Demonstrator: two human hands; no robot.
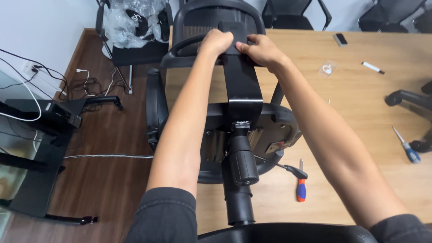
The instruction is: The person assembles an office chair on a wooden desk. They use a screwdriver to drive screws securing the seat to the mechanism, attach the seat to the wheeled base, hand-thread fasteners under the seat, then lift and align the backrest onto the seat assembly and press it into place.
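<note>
Black office chair (245, 121) is lying upside down on the wooden tabletop (360, 99), exposing its underside. Left hand (216, 42) and right hand (261, 49) are both gripping the back bracket (243, 81), fingers curled tight, steadying it. Screwdrivers (300, 186) are lying nearby.

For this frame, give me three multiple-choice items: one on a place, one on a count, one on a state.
1. Where does the red-and-blue-handled screwdriver lie?
A. on the light wooden table
B. on the floor
C. on a chair seat

2. How many screwdrivers lie on the table?
A. one
B. two
C. four

3. What are the left hand and right hand doing?
A. resting flat on the table
B. holding screwdrivers
C. gripping the black backrest bracket of the upturned black office chair

Key: 1 A, it lies beside the chair base; 2 B, the blue-handled screwdriver is the second; 3 C, both close on its top.
</note>
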